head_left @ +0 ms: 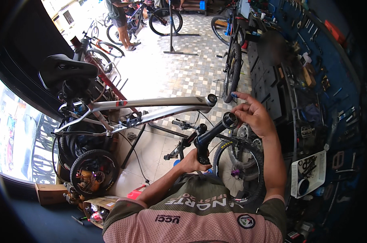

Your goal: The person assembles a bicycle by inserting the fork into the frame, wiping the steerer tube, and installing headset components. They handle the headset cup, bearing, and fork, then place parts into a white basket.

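Observation:
A black suspension fork (209, 135) is in front of my chest, its steerer tube slanting up to the right. My left hand (194, 162) wraps round the fork near its crown. At the upper end of the tube sits a dark metal ring (229, 120). The thumb and fingers of my right hand (253, 116) close on the ring's right side, while one finger with a blue mark at its tip points out to the left. Just beyond the fork is the open head tube (210, 100) of a silver bike frame (151, 104), apart from both hands.
The frame carries a black saddle (70, 69) and is held up at left. A loose wheel (238, 170) leans close by my right forearm. At right, a white basket (309, 174) hangs by the tool wall (333, 81). A person (120, 24) stands among bikes at far left.

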`<state>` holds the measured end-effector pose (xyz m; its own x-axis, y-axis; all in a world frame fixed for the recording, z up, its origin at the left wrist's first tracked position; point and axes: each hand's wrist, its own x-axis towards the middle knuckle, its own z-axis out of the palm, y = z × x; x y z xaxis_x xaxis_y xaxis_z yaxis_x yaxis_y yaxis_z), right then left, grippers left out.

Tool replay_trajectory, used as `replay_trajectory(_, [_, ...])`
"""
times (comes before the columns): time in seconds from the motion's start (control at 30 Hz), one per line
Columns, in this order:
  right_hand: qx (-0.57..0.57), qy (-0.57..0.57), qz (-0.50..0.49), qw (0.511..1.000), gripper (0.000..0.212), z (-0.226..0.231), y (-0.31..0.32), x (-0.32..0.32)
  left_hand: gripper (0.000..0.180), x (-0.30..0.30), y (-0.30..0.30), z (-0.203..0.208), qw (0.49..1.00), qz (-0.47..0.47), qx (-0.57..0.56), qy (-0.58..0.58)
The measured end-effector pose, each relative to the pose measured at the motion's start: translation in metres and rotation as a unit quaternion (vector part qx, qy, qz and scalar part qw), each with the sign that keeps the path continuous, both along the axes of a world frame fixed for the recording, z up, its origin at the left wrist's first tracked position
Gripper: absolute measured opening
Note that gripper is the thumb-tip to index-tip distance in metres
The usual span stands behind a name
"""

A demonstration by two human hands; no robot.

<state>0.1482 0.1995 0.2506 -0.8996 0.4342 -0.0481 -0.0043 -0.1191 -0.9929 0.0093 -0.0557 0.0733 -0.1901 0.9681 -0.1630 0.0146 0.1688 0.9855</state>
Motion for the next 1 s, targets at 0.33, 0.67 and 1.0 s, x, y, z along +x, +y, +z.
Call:
replay_trajectory(0.33, [0.047, 0.106, -0.086, 0.99, 0.086, -0.1, -0.04, -0.008, 0.043, -0.01, 0.007, 0.006, 0.999, 0.023, 0.019, -0.016])
replay_trajectory(0.67, [0.16, 0.047, -0.111, 0.98, 0.099, -0.146, -0.091, -0.019, 0.041, -0.014, 0.022, 0.026, 0.999, 0.013, 0.016, -0.033])
replay_trajectory(1.0, [0.243, 0.032, -0.153, 0.957, 0.089, -0.146, -0.089, -0.026, 0.033, -0.01, 0.026, 0.027, 0.999, -0.007, 0.021, -0.03])
